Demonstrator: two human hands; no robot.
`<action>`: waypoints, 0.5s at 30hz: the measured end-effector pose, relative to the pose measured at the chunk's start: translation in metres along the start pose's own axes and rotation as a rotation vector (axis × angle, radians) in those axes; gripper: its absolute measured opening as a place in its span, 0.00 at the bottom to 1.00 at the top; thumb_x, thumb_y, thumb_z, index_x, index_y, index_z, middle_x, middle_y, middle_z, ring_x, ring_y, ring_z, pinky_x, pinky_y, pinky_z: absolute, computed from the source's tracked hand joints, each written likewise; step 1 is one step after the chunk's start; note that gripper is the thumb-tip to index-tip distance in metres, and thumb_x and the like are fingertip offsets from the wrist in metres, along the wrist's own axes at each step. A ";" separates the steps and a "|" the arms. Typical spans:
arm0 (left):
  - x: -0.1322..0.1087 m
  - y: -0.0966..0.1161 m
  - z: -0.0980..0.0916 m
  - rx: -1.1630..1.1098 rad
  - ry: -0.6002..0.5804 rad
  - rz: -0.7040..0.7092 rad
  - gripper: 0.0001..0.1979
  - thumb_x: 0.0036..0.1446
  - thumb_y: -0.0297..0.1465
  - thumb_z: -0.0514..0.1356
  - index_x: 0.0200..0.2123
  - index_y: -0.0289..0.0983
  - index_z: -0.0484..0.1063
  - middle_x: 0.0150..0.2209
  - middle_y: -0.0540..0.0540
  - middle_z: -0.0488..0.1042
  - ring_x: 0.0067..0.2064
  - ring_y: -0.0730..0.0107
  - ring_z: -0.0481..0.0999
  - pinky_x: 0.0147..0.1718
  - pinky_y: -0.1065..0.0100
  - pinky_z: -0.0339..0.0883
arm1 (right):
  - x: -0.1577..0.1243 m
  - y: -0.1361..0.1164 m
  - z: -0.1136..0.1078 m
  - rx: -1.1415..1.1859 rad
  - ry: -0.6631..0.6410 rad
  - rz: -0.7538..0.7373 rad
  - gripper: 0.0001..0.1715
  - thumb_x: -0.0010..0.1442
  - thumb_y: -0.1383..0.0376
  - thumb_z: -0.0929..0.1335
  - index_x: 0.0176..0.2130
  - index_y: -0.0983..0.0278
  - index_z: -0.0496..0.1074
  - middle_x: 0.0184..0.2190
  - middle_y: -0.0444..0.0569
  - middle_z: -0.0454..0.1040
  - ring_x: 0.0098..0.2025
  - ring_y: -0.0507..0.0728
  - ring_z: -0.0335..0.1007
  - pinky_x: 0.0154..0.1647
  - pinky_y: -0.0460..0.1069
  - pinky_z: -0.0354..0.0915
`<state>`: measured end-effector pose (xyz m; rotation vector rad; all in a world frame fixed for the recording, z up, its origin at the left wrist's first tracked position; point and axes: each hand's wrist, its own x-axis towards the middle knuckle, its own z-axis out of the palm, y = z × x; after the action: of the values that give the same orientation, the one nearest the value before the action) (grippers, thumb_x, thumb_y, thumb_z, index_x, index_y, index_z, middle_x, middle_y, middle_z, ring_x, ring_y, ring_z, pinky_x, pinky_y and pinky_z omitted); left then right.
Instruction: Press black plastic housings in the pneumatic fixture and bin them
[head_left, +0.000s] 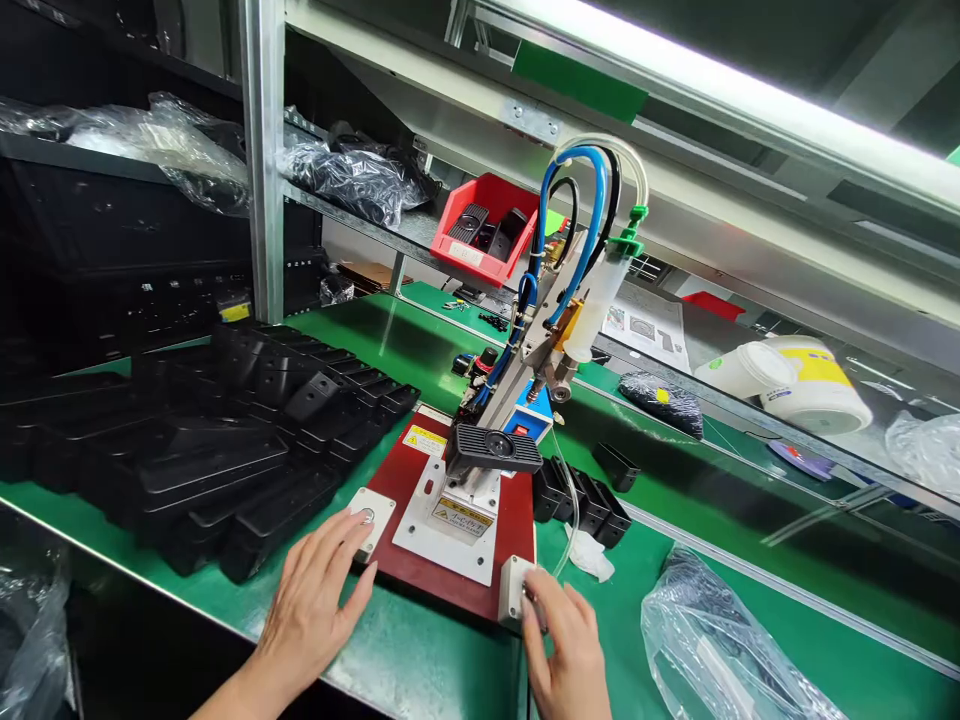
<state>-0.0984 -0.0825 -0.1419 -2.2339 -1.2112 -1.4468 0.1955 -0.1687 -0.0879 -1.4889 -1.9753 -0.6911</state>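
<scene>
A bench press machine (517, 340) stands on a dark red base plate (420, 565), with blue and black hoses and a white syringe-like tube (600, 300) at its top. A black ribbed plastic part (499, 447) with a round centre sits in its fixture. My left hand (319, 590) rests with spread fingers on the left button box (373, 520), its fingertips at the round metal button. On the right button box (516, 590), the fingers of my right hand (562, 640) lie over the button, thumb apart. Neither hand holds anything.
Many black plastic housings (225, 440) are piled at the left. Several more housings (581, 500) stand right of the machine, near a crumpled white tissue (590, 553). A clear plastic bag (727, 640) lies at the right. A red bin (487, 225) with black parts sits on the shelf.
</scene>
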 end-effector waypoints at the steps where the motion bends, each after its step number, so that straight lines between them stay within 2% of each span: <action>1: 0.002 -0.003 0.003 0.025 -0.037 0.012 0.19 0.60 0.28 0.57 0.55 0.33 0.65 0.53 0.37 0.71 0.55 0.54 0.69 0.50 0.58 0.64 | -0.015 0.000 0.003 -0.012 -0.024 -0.023 0.16 0.67 0.64 0.62 0.52 0.65 0.68 0.49 0.54 0.75 0.48 0.60 0.74 0.43 0.53 0.69; 3: 0.003 -0.005 0.009 0.041 -0.062 0.027 0.19 0.60 0.29 0.56 0.54 0.33 0.65 0.53 0.37 0.71 0.55 0.56 0.70 0.50 0.59 0.64 | -0.034 -0.003 0.007 -0.017 -0.029 -0.030 0.15 0.66 0.65 0.61 0.52 0.65 0.68 0.49 0.55 0.75 0.48 0.59 0.74 0.42 0.52 0.70; 5: 0.003 -0.004 0.013 0.045 -0.051 0.021 0.18 0.60 0.29 0.57 0.54 0.33 0.65 0.52 0.36 0.71 0.54 0.56 0.71 0.50 0.59 0.63 | -0.038 -0.005 0.007 -0.015 -0.017 0.013 0.16 0.66 0.65 0.61 0.53 0.66 0.67 0.48 0.56 0.75 0.47 0.59 0.74 0.42 0.52 0.70; 10: 0.006 -0.005 0.013 0.155 -0.059 0.050 0.18 0.57 0.33 0.58 0.51 0.35 0.68 0.46 0.41 0.76 0.51 0.54 0.73 0.51 0.55 0.59 | -0.013 -0.011 -0.003 -0.074 -0.088 0.024 0.15 0.66 0.63 0.61 0.50 0.65 0.66 0.40 0.54 0.77 0.45 0.63 0.74 0.39 0.54 0.69; 12: 0.009 -0.007 0.014 0.185 -0.075 0.087 0.17 0.56 0.34 0.58 0.49 0.35 0.69 0.44 0.42 0.77 0.48 0.56 0.74 0.53 0.54 0.56 | -0.002 -0.012 -0.005 -0.084 -0.137 0.014 0.12 0.66 0.63 0.60 0.47 0.65 0.67 0.37 0.52 0.77 0.45 0.63 0.74 0.40 0.55 0.68; 15: 0.012 -0.009 0.015 0.198 -0.065 0.144 0.16 0.56 0.33 0.58 0.47 0.35 0.70 0.43 0.42 0.77 0.46 0.59 0.75 0.55 0.55 0.54 | 0.001 -0.010 -0.002 -0.072 -0.152 0.013 0.12 0.65 0.64 0.61 0.47 0.64 0.66 0.37 0.52 0.77 0.47 0.63 0.73 0.44 0.56 0.68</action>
<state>-0.0931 -0.0613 -0.1413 -2.1976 -1.1320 -1.1574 0.1859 -0.1718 -0.0859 -1.6389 -2.0710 -0.6678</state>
